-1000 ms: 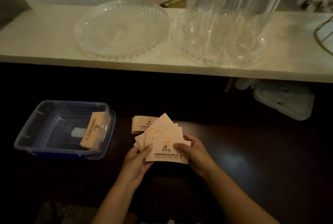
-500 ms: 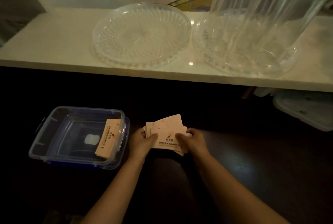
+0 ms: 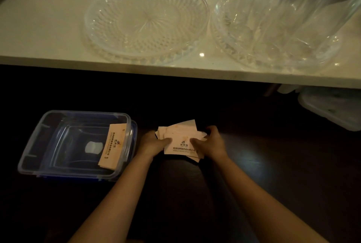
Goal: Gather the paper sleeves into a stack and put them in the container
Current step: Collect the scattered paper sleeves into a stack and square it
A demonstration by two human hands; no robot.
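Note:
Several tan paper sleeves (image 3: pixel 180 139) with dark print lie bunched in a loose, slightly fanned stack just above the dark table. My left hand (image 3: pixel 151 144) grips the stack's left edge and my right hand (image 3: pixel 212 144) grips its right edge, thumbs on top. To the left stands a clear plastic container (image 3: pixel 48 145) with a blue rim. One more batch of sleeves (image 3: pixel 114 146) leans upright against its inner right wall. The stack is about a hand's width right of the container.
A white shelf (image 3: pixel 43 28) runs across above the dark table. On it sit a clear cut-glass dish (image 3: pixel 146 20) and a second dish (image 3: pixel 273 47) holding tall clear glasses. Pale plastic lids (image 3: pixel 332 106) lie under the shelf at the right.
The fanned sleeves have been squeezed together into a tighter bundle between both hands. The small pile that lay on the table behind them is no longer seen apart. The camera moved closer.

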